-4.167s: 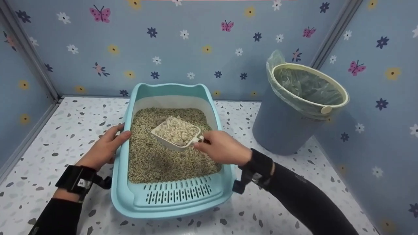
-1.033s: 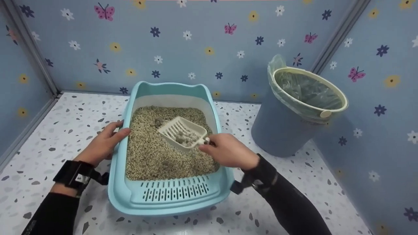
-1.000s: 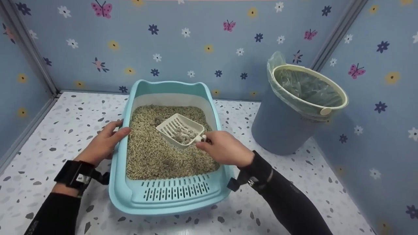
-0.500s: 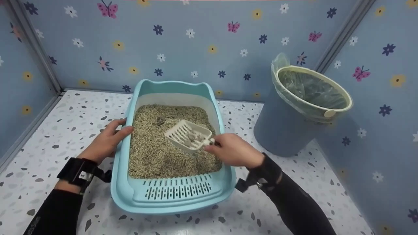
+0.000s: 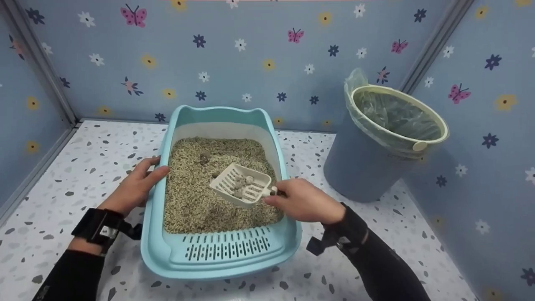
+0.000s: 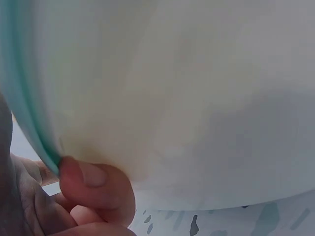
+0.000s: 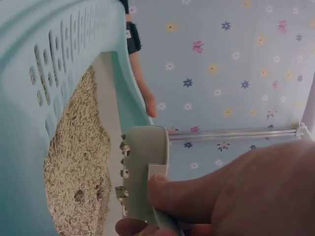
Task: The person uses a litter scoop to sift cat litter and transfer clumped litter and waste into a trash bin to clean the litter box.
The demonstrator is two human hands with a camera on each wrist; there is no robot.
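In the head view a teal litter box (image 5: 221, 271) stands on the floor, with tan pellet litter (image 5: 188, 200) inside. My left hand (image 5: 136, 186) grips its left rim, thumb on top; in the left wrist view the curled fingers (image 6: 98, 189) hook under the rim's edge. My right hand (image 5: 307, 200) pinches the short handle of a cream slotted litter scoop (image 5: 255, 193), held level over the litter. Several greyish clumps (image 5: 240, 188) lie on its slots, and bits poke through them in the right wrist view. A dark clump (image 5: 205, 157) sits on the litter behind the scoop.
A blue-grey trash bin (image 5: 355, 167) with a cream rim and a clear bag liner stands to the right of the litter box. Flower-patterned walls (image 5: 234, 62) enclose the speckled floor (image 5: 104, 146) at the back and both sides.
The scoop, heaped with pale pellets at first, has lost most of them and now holds only clumps. My right hand has shifted it slightly right and nearer. My left hand has stayed on the rim.
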